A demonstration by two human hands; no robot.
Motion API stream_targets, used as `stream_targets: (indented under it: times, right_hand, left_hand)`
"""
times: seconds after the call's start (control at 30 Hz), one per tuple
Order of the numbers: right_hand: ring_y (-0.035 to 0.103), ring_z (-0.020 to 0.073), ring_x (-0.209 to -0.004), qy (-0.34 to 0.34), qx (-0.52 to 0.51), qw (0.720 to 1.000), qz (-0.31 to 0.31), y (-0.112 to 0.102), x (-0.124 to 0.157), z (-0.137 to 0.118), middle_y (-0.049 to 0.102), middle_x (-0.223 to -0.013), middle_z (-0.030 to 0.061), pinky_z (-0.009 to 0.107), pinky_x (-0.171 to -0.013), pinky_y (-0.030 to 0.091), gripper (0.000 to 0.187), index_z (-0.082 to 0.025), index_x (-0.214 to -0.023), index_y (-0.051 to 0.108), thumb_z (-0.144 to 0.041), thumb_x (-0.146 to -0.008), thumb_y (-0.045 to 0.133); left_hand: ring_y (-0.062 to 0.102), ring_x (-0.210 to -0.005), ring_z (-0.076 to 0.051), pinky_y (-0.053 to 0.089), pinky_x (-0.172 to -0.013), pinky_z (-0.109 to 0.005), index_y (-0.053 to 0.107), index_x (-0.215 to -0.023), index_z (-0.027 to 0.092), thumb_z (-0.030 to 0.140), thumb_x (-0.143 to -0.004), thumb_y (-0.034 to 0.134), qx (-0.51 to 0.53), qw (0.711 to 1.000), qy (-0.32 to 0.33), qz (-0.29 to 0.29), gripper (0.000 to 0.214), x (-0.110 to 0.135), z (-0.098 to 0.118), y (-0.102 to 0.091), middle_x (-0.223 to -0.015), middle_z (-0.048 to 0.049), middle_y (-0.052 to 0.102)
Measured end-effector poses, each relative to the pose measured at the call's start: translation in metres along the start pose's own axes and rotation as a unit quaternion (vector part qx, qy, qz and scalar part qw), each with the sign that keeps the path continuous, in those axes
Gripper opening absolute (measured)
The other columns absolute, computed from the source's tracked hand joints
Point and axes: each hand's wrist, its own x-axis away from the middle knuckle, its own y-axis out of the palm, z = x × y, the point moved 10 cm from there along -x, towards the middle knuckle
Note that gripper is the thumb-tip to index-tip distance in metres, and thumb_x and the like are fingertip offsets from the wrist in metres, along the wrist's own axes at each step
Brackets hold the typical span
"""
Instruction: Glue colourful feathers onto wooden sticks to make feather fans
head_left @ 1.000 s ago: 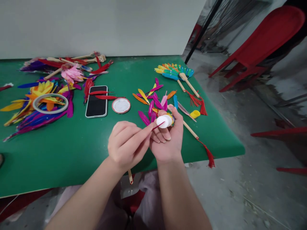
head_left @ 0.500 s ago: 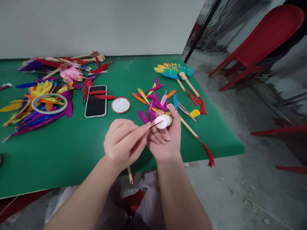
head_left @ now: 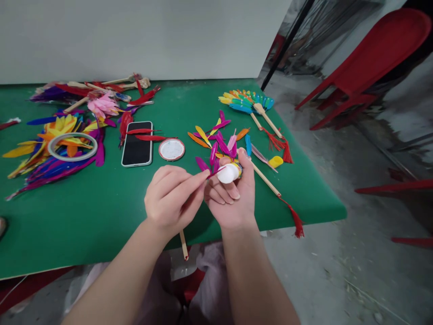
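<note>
My left hand pinches a thin dark-red feather between thumb and fingertips. Palm up, my right hand is wrapped round a small glue bottle with a white end and a yellow-and-blue label. The feather's tip lies at the bottle's white end; whether they touch I cannot tell. Loose magenta, yellow and orange feathers lie on the table just beyond the bottle. A wooden handle with a red tassel extends to the right of my right hand, its other end hidden behind the fingers.
On the green table are a phone, a round white lid, a tape roll on piled feathers, and feather fans at the back right. A yellow cap lies right of my hands. A red chair stands beyond.
My left hand has drawn slightly back to the left, bringing the feather's tip from across the bottle's white end to its near left edge. The right hand keeps its hold.
</note>
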Motion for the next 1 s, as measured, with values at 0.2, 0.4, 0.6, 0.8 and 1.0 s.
stream_targets:
  times: [0.2,0.4,0.6,0.8,1.0]
  right_hand:
    - [0.010,0.0040,-0.023,0.004,0.002,1.000,0.021,-0.002,0.000,0.001,0.024,-0.023,-0.0099,0.015,-0.025,0.011,0.053,-0.018,-0.056,0.058,-0.046,-0.090,0.028]
    - [0.008,0.0038,-0.023,0.007,-0.002,1.000,0.021,-0.002,-0.001,0.002,0.022,-0.023,-0.0099,0.016,-0.025,0.010,0.058,-0.017,-0.055,0.058,-0.050,-0.090,0.025]
    - [0.016,0.0032,-0.027,-0.067,0.046,0.997,-0.003,0.007,0.006,-0.015,0.031,-0.029,-0.0097,0.014,-0.028,0.017,0.035,-0.019,-0.067,0.063,-0.044,-0.084,0.047]
    - [0.049,0.0059,-0.047,-0.191,0.162,0.967,-0.042,0.027,0.026,-0.038,0.057,-0.056,-0.0038,0.010,-0.034,0.033,0.016,-0.024,-0.080,0.063,-0.020,-0.066,0.071]
    - [0.039,0.0050,-0.032,-0.171,0.193,0.965,-0.041,0.028,0.023,-0.031,0.050,-0.038,-0.0063,0.012,-0.030,0.033,0.014,-0.021,-0.074,0.062,-0.029,-0.065,0.069]
  left_hand:
    - [0.052,-0.064,-0.011,0.048,-0.061,-0.026,0.064,-0.093,0.012,0.004,-0.072,0.062,0.009,1.000,0.005,-0.008,0.022,0.000,0.001,0.001,-0.067,-0.0019,0.058]
    - [0.052,-0.064,-0.011,0.048,-0.062,-0.027,0.064,-0.093,0.013,0.005,-0.073,0.062,0.017,1.000,0.006,-0.015,0.022,0.000,0.001,0.002,-0.067,-0.0016,0.058]
    - [0.056,-0.063,-0.011,0.048,-0.060,-0.025,0.064,-0.092,0.013,0.005,-0.074,0.061,0.000,0.999,-0.024,0.022,0.021,-0.003,-0.011,-0.011,-0.068,-0.0021,0.061]
    - [0.063,-0.060,-0.008,0.050,-0.059,-0.017,0.057,-0.093,0.016,0.014,-0.082,0.053,0.014,0.980,-0.194,0.049,0.011,0.004,-0.052,-0.025,-0.068,0.0013,0.066]
    - [0.056,-0.045,-0.006,0.043,-0.047,-0.016,0.051,-0.095,0.017,0.018,-0.086,0.046,0.018,0.978,-0.190,-0.078,0.011,0.006,-0.045,-0.001,-0.055,0.0059,0.060]
